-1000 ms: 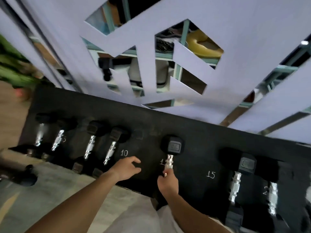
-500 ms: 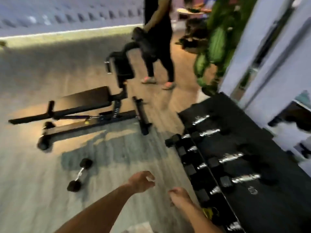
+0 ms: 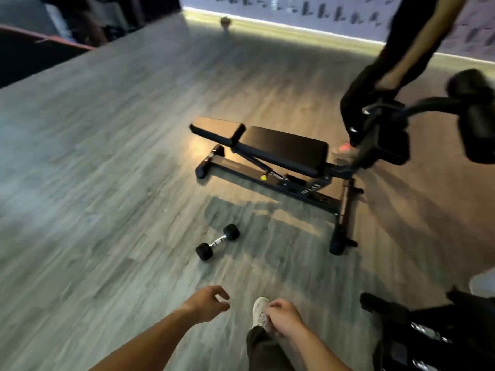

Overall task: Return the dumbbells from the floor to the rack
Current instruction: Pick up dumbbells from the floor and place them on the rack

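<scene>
Clearly one hex dumbbell (image 3: 217,242) is left on the wood floor (image 3: 93,183), just before the weight bench (image 3: 278,153). Left hand (image 3: 207,303) and right hand (image 3: 285,315) hang empty, fingers loosely curled; the rack (image 3: 428,328) shows at the lower right edge.

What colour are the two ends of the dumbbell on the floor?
Black, with a silver metal handle between them; the dumbbell shows in the head view.
</scene>
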Demonstrator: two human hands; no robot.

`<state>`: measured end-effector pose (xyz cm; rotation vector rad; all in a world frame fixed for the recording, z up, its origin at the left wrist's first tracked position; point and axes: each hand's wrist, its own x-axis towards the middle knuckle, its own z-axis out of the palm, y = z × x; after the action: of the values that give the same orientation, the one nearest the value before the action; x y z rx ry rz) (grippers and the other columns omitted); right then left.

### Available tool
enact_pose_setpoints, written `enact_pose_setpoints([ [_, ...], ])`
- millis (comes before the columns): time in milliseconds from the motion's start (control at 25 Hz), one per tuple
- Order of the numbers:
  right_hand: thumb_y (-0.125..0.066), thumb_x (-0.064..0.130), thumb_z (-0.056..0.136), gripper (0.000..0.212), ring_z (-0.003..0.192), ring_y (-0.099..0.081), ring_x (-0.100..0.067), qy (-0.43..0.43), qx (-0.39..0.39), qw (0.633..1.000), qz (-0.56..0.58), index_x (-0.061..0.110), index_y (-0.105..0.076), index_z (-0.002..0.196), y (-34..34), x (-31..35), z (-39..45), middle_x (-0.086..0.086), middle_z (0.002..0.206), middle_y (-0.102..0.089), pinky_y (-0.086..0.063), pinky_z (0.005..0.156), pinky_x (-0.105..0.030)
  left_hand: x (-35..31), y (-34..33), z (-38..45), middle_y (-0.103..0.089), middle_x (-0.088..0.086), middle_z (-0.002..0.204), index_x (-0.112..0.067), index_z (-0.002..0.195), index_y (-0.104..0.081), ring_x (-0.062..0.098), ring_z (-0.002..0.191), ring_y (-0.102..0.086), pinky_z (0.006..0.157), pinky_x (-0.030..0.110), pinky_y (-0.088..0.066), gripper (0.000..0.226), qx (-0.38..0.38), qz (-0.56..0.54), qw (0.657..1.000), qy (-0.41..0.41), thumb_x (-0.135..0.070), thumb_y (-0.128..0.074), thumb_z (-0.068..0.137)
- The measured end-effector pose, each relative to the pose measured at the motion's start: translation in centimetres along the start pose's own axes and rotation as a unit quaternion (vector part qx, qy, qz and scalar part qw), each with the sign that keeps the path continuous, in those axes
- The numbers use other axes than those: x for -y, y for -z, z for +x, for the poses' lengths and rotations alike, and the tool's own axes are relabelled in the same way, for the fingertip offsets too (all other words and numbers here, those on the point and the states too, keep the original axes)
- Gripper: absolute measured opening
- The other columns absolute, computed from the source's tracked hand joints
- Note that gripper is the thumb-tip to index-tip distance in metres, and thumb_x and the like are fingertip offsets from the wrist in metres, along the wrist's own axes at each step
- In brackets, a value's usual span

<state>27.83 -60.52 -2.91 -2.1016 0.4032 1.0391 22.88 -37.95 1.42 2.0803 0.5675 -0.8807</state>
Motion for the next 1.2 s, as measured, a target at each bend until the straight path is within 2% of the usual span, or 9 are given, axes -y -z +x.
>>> enact_pose_setpoints([
  [200,-0.047,0.015,0.08,0.02,0.051,-0.061,-0.015,0.029,0.066,0.994,-0.081,0.016,-0.066,0.083,0.0,10.6,8.2,-0.003,0.067,-0.067,-0.046,0.05,-0.019,0.8,6.6,4.6,-0.069,-0.006,0.091,-0.036,0.102,-0.065,0.011,0.074,-0.064,0.073,0.024,-0.052,0.012,-0.053,-0.095,0.991,0.078,-0.039,-0.067,0.091],
  [320,-0.048,0.017,0.083,0.019,0.046,-0.058,-0.009,0.079,0.068,0.981,-0.162,0.018,-0.066,0.078,0.7,16.9,11.8,0.001,0.068,-0.067,-0.04,0.041,-0.013,0.9,10.1,6.9,-0.071,-0.005,0.097,-0.034,0.104,-0.065,0.009,0.074,-0.066,0.071,0.02,-0.054,0.012,-0.071,-0.15,0.98,0.111,-0.038,-0.066,0.093],
  [440,-0.051,0.015,0.083,0.016,0.052,-0.059,-0.014,0.082,0.095,0.973,-0.195,0.019,-0.062,0.071,0.1,21.3,14.2,0.001,0.068,-0.065,-0.043,0.045,-0.017,1.2,12.2,8.5,-0.069,-0.002,0.094,-0.03,0.105,-0.066,0.01,0.074,-0.066,0.072,0.019,-0.056,0.011,-0.08,-0.196,0.968,0.136,-0.031,-0.067,0.093],
  [600,-0.049,0.014,0.082,0.015,0.051,-0.058,-0.014,0.086,0.124,0.959,-0.24,0.02,-0.06,0.074,-2.1,26.7,18.2,0.0,0.065,-0.064,-0.038,0.042,-0.017,2.7,15.3,12.3,-0.066,-0.005,0.088,-0.024,0.106,-0.065,0.003,0.066,-0.061,0.051,0.008,-0.046,0.012,-0.085,-0.236,0.958,0.137,-0.022,-0.064,0.095],
  [720,-0.05,0.014,0.085,0.015,0.055,-0.059,-0.016,0.074,0.113,0.961,-0.24,0.019,-0.062,0.078,-3.8,29.8,20.8,-0.003,0.071,-0.066,-0.041,0.043,-0.018,4.2,18.0,15.6,-0.069,-0.001,0.093,-0.02,0.106,-0.065,0.005,0.068,-0.062,0.047,0.009,-0.043,0.011,-0.082,-0.258,0.953,0.136,-0.02,-0.063,0.095],
  [800,-0.051,0.014,0.085,0.014,0.058,-0.061,-0.017,0.061,0.111,0.961,-0.245,0.019,-0.063,0.078,-4.8,31.3,22.4,-0.003,0.071,-0.067,-0.047,0.047,-0.022,4.9,19.5,17.6,-0.07,0.003,0.094,-0.02,0.1,-0.066,0.01,0.067,-0.063,0.053,0.014,-0.049,0.007,-0.081,-0.277,0.948,0.135,-0.019,-0.065,0.093],
  [960,-0.054,0.018,0.086,0.011,0.082,-0.066,-0.028,0.047,0.12,0.953,-0.274,0.02,-0.062,0.079,-8.0,33.8,25.9,-0.007,0.083,-0.07,-0.055,0.082,-0.04,7.2,21.3,22.0,-0.065,0.003,0.09,-0.018,0.096,-0.071,0.019,0.08,-0.061,0.088,0.037,-0.054,0.007,-0.063,-0.312,0.937,0.143,-0.02,-0.07,0.09],
  [1040,-0.055,0.016,0.088,0.011,0.087,-0.068,-0.031,0.032,0.126,0.953,-0.274,0.017,-0.064,0.082,-9.9,34.7,27.7,-0.008,0.085,-0.069,-0.055,0.077,-0.036,8.3,21.5,23.9,-0.068,0.002,0.084,-0.025,0.09,-0.07,0.016,0.073,-0.062,0.083,0.033,-0.054,0.004,-0.05,-0.324,0.931,0.16,-0.022,-0.072,0.088],
  [1200,-0.054,0.007,0.09,0.011,0.055,-0.056,-0.021,-0.059,0.127,0.981,-0.137,0.011,-0.064,0.087,-14.5,35.3,33.5,-0.009,0.069,-0.061,-0.038,0.043,-0.022,10.5,20.9,30.5,-0.068,-0.007,0.074,-0.031,0.084,-0.069,0.0,0.058,-0.061,0.068,0.016,-0.052,0.01,-0.036,-0.356,0.916,0.182,-0.022,-0.072,0.087],
])
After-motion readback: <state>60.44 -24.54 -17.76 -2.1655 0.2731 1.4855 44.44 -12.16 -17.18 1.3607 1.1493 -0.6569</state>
